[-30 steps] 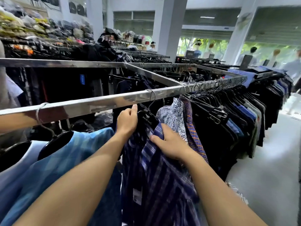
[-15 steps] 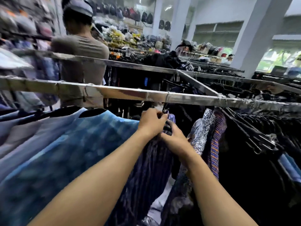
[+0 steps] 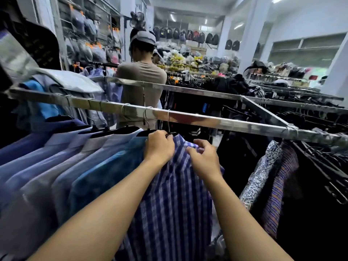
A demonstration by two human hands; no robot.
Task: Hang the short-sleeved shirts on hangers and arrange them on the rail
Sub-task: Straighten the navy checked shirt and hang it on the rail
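A dark blue plaid short-sleeved shirt (image 3: 175, 200) hangs on a black hanger (image 3: 172, 134) whose wire hook loops over the metal rail (image 3: 216, 122). My left hand (image 3: 159, 146) is closed around the hanger's top at the shirt's collar. My right hand (image 3: 204, 159) pinches the plaid fabric at the shirt's right shoulder. Several blue and pale shirts (image 3: 62, 166) hang packed to the left of it. To the right hang a white-patterned shirt (image 3: 263, 176) and a purple striped one (image 3: 282, 185).
A person in a beige top (image 3: 141, 87) stands behind the rail, back turned. A cross bar (image 3: 263, 112) joins a second rail (image 3: 188, 89) behind. Dark garments on hangers (image 3: 323, 166) fill the right. Backpacks (image 3: 188, 34) hang on the far wall.
My view has swung left along the rail. The plaid shirt now hangs beside the blue shirts, and a gap has opened between it and the patterned shirts on its right. Both hands stay on it.
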